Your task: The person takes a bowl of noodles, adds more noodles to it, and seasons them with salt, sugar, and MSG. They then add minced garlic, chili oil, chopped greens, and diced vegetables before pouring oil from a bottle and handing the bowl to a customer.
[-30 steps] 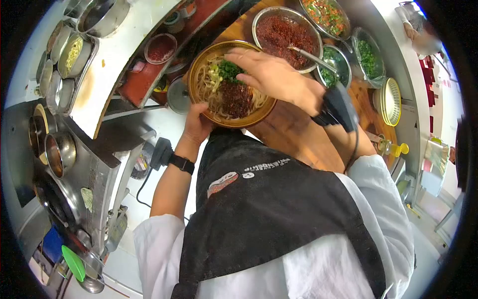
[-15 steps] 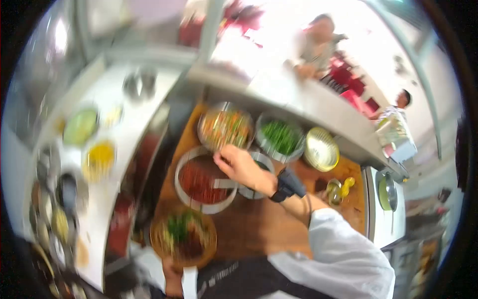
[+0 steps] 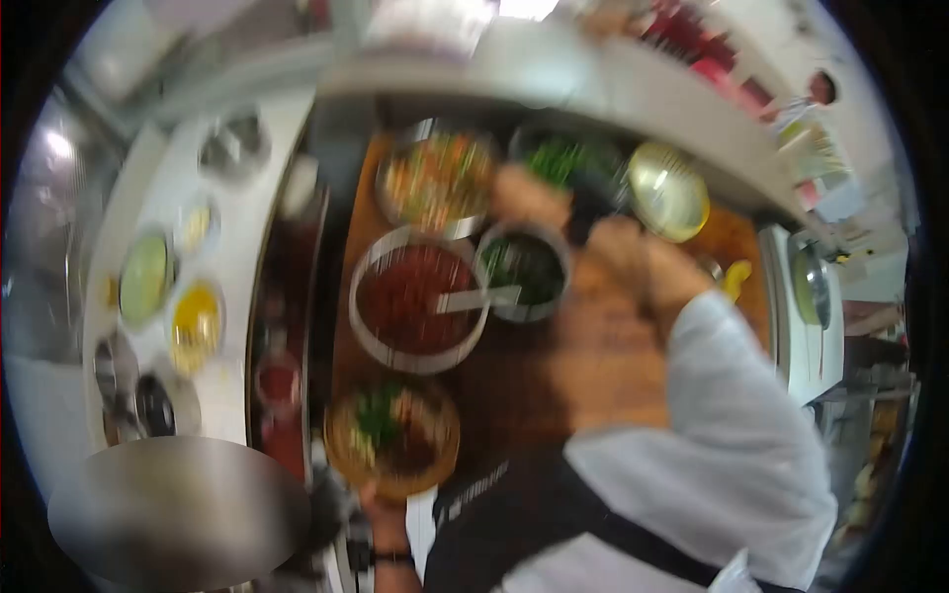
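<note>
My left hand (image 3: 381, 512) grips the near rim of a brown bowl (image 3: 341, 465) with chopped greens, pale bits and dark red sauce in it. Smeared by motion, my right hand (image 3: 531, 198) is over the gap between a metal bowl of orange and green shredded vegetables (image 3: 435, 176) and a bowl of chopped greens (image 3: 559, 160). I cannot make out its fingers or anything in them. Nearer to me are a white-rimmed tub of red sauce (image 3: 410, 296) and a smaller pot of dark greens (image 3: 529, 269). A pale-handled utensil (image 3: 479, 299) lies across both.
A yellow-rimmed bowl (image 3: 669, 193) and a yellow object (image 3: 736, 279) stand on the right of the wooden counter (image 3: 613, 366). On the white left counter (image 3: 232, 395) are several bowls. A large blurred oval (image 3: 178, 509) covers the lower left. A person (image 3: 806, 109) stands far right.
My right hand has moved away from above the red sauce tub, farther out and to the right. The view has shifted; my left hand still holds the brown bowl.
</note>
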### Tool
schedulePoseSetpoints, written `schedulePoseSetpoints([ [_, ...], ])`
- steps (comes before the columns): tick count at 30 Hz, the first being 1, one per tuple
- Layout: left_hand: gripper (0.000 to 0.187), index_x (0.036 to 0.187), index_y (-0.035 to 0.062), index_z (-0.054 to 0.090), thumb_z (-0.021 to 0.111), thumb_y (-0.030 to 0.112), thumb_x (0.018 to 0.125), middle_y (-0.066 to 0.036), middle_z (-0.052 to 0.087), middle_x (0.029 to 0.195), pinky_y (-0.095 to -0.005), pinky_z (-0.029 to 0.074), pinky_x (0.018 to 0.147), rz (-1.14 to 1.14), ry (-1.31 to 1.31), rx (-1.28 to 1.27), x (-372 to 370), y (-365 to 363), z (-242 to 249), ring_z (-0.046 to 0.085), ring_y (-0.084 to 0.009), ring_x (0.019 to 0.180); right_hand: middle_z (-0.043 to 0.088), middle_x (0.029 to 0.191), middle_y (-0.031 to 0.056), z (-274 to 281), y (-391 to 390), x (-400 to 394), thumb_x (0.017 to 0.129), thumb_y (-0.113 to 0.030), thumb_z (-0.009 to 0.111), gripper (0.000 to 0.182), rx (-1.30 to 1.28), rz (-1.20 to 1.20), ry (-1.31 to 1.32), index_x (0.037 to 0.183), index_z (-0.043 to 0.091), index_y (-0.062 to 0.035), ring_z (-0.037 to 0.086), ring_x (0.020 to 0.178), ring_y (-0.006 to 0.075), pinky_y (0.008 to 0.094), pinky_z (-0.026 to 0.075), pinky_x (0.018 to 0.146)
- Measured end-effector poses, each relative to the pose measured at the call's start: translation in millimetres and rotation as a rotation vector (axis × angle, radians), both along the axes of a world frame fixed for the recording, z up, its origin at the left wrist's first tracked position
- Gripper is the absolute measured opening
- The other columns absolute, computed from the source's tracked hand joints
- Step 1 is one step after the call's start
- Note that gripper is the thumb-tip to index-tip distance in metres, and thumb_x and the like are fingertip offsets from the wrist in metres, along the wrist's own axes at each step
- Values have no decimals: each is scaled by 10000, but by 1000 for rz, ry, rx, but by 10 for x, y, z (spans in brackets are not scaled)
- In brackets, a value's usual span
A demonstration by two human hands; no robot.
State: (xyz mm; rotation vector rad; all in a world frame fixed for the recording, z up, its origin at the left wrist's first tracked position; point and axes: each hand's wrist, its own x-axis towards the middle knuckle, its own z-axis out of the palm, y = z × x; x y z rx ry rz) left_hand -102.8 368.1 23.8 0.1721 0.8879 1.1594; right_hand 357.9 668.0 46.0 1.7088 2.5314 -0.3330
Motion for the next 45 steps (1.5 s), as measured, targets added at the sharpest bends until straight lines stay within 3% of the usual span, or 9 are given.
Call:
schedulePoseSetpoints([
  [3,588,1207,43,392,504,169,643,-115,487,1146,-416,413,895,31,4,-60,-90,-117,-113,496,-278,1032,585,742,213,819,-387,-285,863,-150,368,243,217,-202,60,865,513,44,577,737,370,417,474,627],
  [11,639,1232,14,346,518,179,639,-137,487,1145,-400,435,878,8,-52,19,-6,-70,-47,511,-280,1019,591,706,193,548,-311,-241,741,-15,513,112,179,-131,-124,835,541,38,615,682,299,358,501,544],
  [17,595,1210,11,374,537,175,662,-129,502,1129,-398,438,867,42,-59,57,-15,-87,-79,518,-269,1011,573,772,257,738,-217,-208,707,-20,451,195,16,-203,-171,871,541,32,557,787,403,433,451,691],
  [19,600,1211,11,371,539,175,659,-130,503,1125,-401,440,864,28,-74,40,-31,-97,-98,518,-269,1010,575,683,223,732,-164,-279,732,-29,451,145,-106,-153,-85,836,537,22,579,603,339,390,467,540],
  [20,600,1211,11,371,539,175,659,-130,503,1125,-401,440,864,33,-71,44,-37,-105,-103,518,-269,1010,537,576,131,876,-171,-374,770,-62,465,86,-472,-449,260,756,516,5,497,402,193,295,385,339],
  [23,609,1214,11,367,540,175,653,-133,502,1126,-401,439,865,61,-52,29,-18,-107,-97,517,-273,1009,472,524,36,655,-23,-300,796,-90,478,126,-712,-699,777,695,486,-14,394,336,74,207,252,248],
  [27,618,1201,38,381,559,238,644,-117,498,1118,-408,458,842,50,2,6,14,-78,-52,515,-271,996,424,470,-24,718,-117,-570,819,-72,445,190,-853,-999,1197,634,464,-33,350,312,42,171,230,237],
  [32,641,1219,6,365,525,163,619,-142,500,1134,-413,423,885,56,-30,-14,-13,-96,-60,515,-287,1010,457,555,-21,420,-123,-355,860,-65,412,135,-1123,-1006,1612,930,480,29,311,333,0,137,251,247],
  [45,683,1202,6,373,491,133,542,-142,501,1119,-419,403,910,112,178,-38,138,-187,669,501,-305,1027,469,599,-23,391,-342,-117,871,-67,411,215,-1033,-961,1771,1027,500,52,284,332,-17,123,225,239],
])
